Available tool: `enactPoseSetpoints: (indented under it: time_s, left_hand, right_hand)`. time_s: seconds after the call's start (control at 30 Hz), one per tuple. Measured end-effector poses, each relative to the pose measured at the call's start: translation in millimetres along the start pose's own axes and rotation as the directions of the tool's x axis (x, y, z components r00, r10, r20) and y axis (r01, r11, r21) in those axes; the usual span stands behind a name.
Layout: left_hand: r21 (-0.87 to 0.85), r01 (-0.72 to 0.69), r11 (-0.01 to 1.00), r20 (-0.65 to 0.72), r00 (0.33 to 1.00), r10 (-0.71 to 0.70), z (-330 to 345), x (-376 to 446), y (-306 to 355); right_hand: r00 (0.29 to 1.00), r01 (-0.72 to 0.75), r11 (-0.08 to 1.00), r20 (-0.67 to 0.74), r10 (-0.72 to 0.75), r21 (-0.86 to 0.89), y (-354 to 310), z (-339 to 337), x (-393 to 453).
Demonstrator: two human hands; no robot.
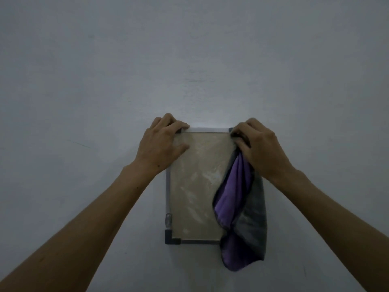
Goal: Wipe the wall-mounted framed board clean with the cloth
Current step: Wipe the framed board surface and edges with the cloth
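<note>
right hand fingers pinch a grey-purple cloth at the framed board's top right corner; left hand fingers curl over its top left corner. board hangs on a bare wall, dusty streaks remaining; wiping looks barely begun. hanging cloth covers the right edge.

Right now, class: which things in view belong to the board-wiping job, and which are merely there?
Belong:
framed board
cloth
left hand, gripping the board's corner
right hand, gripping the cloth

Merely there:
wall
small clear clip on the frame
</note>
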State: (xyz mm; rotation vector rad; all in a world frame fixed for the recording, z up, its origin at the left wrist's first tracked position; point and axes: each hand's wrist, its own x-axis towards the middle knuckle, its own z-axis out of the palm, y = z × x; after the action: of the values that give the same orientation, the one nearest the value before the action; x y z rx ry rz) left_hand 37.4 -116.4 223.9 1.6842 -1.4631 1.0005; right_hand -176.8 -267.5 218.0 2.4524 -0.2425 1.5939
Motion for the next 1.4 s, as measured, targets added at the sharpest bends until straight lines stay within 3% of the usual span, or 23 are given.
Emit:
enactPoseSetpoints:
  time_s: [0.2,0.37,0.43,0.63,0.77,0.83,0.97,1.07,1.2,1.27,1.4]
  left_hand:
    - [0.051,0.018,0.999,-0.003,1.000,-0.018,3,-3,5]
    - [0.080,0.023,0.997,-0.007,1.000,-0.022,6,-2,5]
    - [0.084,0.022,0.996,-0.005,1.000,-0.021,6,-1,5]
    - [0.047,0.028,0.998,0.001,1.000,-0.028,9,0,0]
    - [0.020,0.034,0.999,-0.021,0.999,-0.034,9,0,-1]
    - [0.019,0.032,0.999,-0.019,0.999,-0.032,8,0,0]
    - [0.025,0.028,0.999,-0.009,1.000,-0.028,7,0,3]
    - [0.012,0.041,0.999,-0.017,0.999,-0.040,8,-2,3]
    - [0.008,0.048,0.999,-0.032,0.998,-0.048,10,-3,3]
    - [0.007,0.055,0.998,-0.029,0.998,-0.055,10,-3,3]
    - [0.007,0.061,0.998,-0.025,0.998,-0.060,11,-4,4]
  right_hand:
    - [0.974,0.077,0.997,0.216,-0.071,-0.019,-3,6,-33]
    - [1.000,-0.006,0.999,0.020,0.007,-0.032,3,-1,-1]
    - [1.000,-0.012,1.000,0.004,0.012,0.010,-1,4,-12]
    - [0.971,0.059,0.997,0.229,-0.071,0.057,3,5,-32]
    - [1.000,-0.012,0.999,0.029,0.011,0.050,10,1,-11]
    - [1.000,-0.002,0.998,-0.004,0.002,0.056,7,9,-23]
    - [0.975,0.075,0.991,0.201,-0.097,0.113,4,15,-51]
    - [0.948,0.141,0.989,0.282,-0.150,0.051,7,7,-36]
    - [0.997,0.065,0.998,0.046,-0.065,0.001,9,4,-18]
    - [0.999,0.052,0.998,0.011,-0.053,0.025,6,12,-29]
    - [0.938,0.184,0.980,0.283,-0.198,0.076,5,18,-61]
